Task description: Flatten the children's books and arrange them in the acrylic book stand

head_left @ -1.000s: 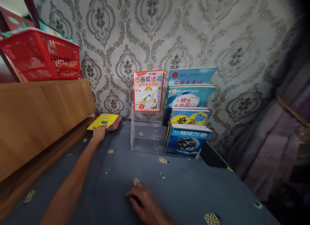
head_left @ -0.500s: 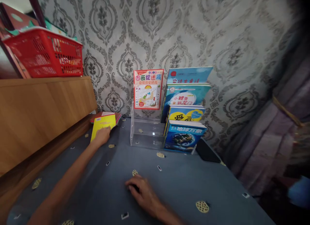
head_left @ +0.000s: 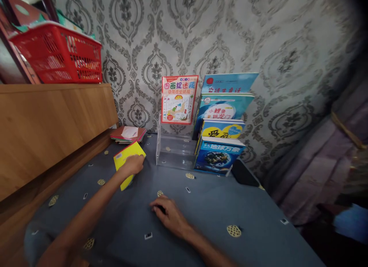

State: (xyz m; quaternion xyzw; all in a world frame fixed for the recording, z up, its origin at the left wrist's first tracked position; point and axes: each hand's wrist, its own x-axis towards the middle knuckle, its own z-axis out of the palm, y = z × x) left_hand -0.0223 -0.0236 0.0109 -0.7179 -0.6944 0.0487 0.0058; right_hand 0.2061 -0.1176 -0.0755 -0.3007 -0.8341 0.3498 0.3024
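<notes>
Head view: left hand [head_left: 134, 164] grasps yellow book [head_left: 125, 152] beneath it; right hand [head_left: 170, 214], loosely half-open, lies apart.

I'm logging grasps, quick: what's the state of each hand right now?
Left hand: closed, holding the yellow book.
Right hand: loosely curled, partly open, nothing visible in it.

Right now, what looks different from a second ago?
The left hand now grips the yellow book and has drawn it off the pile toward the wearer and a little to the right; a second ago the book lay on top. The right hand stays beside the same yellow print, and the books in the clear rack look unchanged.
</notes>
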